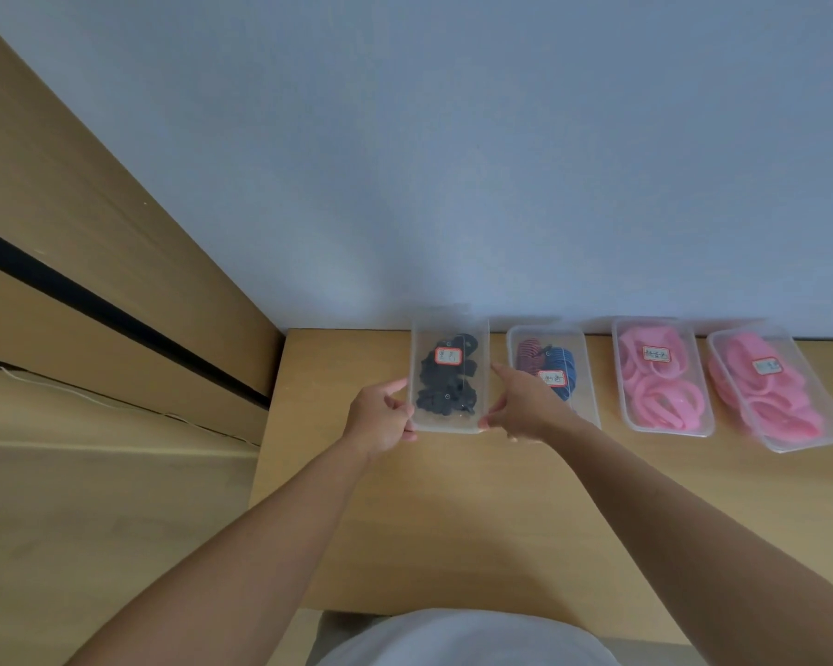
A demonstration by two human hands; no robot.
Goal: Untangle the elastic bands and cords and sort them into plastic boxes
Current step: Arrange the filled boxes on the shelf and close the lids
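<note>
You had both hands on the clear box (449, 427) of black bands (446, 389), one on each long side. Your left hand (381, 418) gripped the box's left edge close to the near corner, thumb lying on top and the other fingers curled round the side. Your right hand (520, 406) pinched the opposite edge near its own corner, thumb at the near end and forefinger stretched forward along the rim. The box sat between your two hands, its far end towards the wall (453, 161); I could not tell whether it rested on the table (453, 521) or was lifted just clear of it. A red-bordered label (448, 356) lay on its top, beyond your fingertips; the writing was too small to read.

Just past your right hand, partly hidden behind it, stood a second box (591, 386) holding striped and blue bands (556, 365), with a label of its own. Further out on that same side were a third box (669, 431) and a fourth box (789, 447), both filled with pink bands (664, 401), the fourth turned at an angle to the others. All four lay along the far edge of the table.
</note>
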